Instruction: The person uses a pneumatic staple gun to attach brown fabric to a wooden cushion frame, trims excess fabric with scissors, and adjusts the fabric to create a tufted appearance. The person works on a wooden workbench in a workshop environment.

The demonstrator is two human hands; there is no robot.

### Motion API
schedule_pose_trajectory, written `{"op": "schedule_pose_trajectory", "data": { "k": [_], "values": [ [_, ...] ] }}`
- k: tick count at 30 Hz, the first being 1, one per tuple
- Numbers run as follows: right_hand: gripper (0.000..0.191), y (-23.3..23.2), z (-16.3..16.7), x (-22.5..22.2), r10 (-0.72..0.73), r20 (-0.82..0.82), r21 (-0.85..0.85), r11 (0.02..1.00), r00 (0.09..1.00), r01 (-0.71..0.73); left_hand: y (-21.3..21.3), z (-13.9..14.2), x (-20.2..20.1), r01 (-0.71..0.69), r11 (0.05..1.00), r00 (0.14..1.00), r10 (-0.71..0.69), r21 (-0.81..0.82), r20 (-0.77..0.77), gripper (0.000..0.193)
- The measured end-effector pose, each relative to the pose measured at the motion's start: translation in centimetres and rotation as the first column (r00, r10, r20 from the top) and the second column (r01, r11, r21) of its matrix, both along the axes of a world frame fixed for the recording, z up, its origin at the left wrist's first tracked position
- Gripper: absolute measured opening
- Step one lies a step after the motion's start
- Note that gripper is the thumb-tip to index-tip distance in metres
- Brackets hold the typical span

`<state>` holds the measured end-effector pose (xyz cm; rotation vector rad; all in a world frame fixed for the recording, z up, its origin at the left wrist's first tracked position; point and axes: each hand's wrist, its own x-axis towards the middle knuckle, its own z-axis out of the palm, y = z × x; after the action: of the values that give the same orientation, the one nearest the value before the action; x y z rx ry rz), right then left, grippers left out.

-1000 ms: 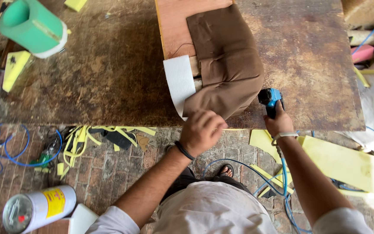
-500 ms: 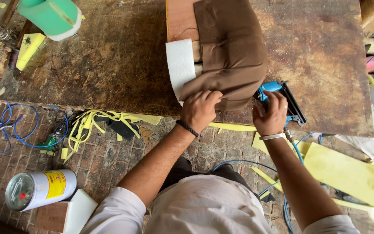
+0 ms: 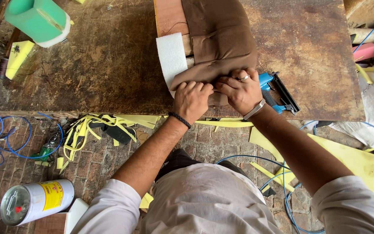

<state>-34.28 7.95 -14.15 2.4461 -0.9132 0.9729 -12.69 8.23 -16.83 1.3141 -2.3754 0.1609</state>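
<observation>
Hands side by side at table [image 3: 109, 78] edge: left hand [image 3: 192, 96] and right hand [image 3: 240, 90] both pinching brown fabric [image 3: 221, 39] edge over white foam [image 3: 172, 58]; blue stapler [image 3: 278, 92] beside right.

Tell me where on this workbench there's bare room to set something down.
Two bare patches of the workbench: the wide stretch between the green foam roll and the white foam strip, and the area right of the brown fabric, above the blue staple gun. It is crowded at the front edge, where the left hand and right hand press the fabric.
</observation>
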Motion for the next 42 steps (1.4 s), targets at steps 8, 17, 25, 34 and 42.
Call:
{"op": "schedule_pose_trajectory", "data": {
  "k": [8,17,25,34,42],
  "values": [
    [0.035,0.2,-1.0,1.6,-0.147,0.133,0.175,0.977,0.98,0.122,0.1,2.0,-0.8,-0.092,0.992,0.994,0.098,-0.091,0.056,0.027],
    [0.051,2.5,0.3,1.3,-0.108,0.199,0.095,0.991,0.974,0.09,-0.8,3.7,0.6,-0.077,0.97,0.997,0.072,-0.231,-0.031,0.018],
    [0.048,0.3,-1.0,2.0,-0.187,0.216,0.102,0.98,0.958,0.169,-1.2,4.0,1.1,-0.017,0.983,0.998,0.006,-0.181,-0.061,0.027],
    [0.032,-0.6,-1.4,2.4,-0.265,0.279,0.196,0.957,0.923,0.215,-1.4,2.1,1.9,0.041,0.929,0.997,-0.063,-0.368,-0.049,0.026],
    [0.039,0.2,-1.0,2.7,-0.242,0.297,0.149,0.967,0.924,0.206,-1.5,2.1,1.5,-0.026,0.943,0.995,-0.009,-0.331,-0.103,0.016]
  ]
}}
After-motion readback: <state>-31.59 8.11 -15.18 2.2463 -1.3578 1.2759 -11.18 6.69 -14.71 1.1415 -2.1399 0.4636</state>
